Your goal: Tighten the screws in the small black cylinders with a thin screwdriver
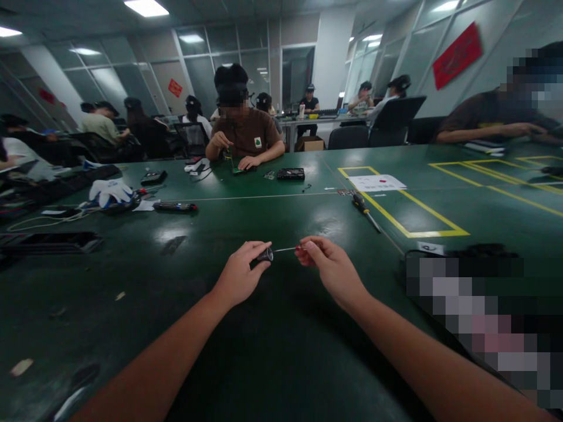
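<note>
My left hand [244,271] is closed around the dark handle of a small screwdriver [285,250], whose thin metal shaft points to the right. At the far end of that shaft, the thumb and fingers of my right hand [326,264] are pinched together at the tip. Whether a tiny part sits between those fingertips is too small to tell. Both hands are held above the green table [272,340]. Farther off to the right lies a larger black and yellow screwdriver [366,212], apart from my hands.
Across the table a person [246,129] handles a small green board near a black case [290,174]. White gloves [109,192] and a dark pen-like tool [175,207] lie left. A paper sheet [377,183] overlaps yellow tape [435,234]. A black tray [50,242] sits far left.
</note>
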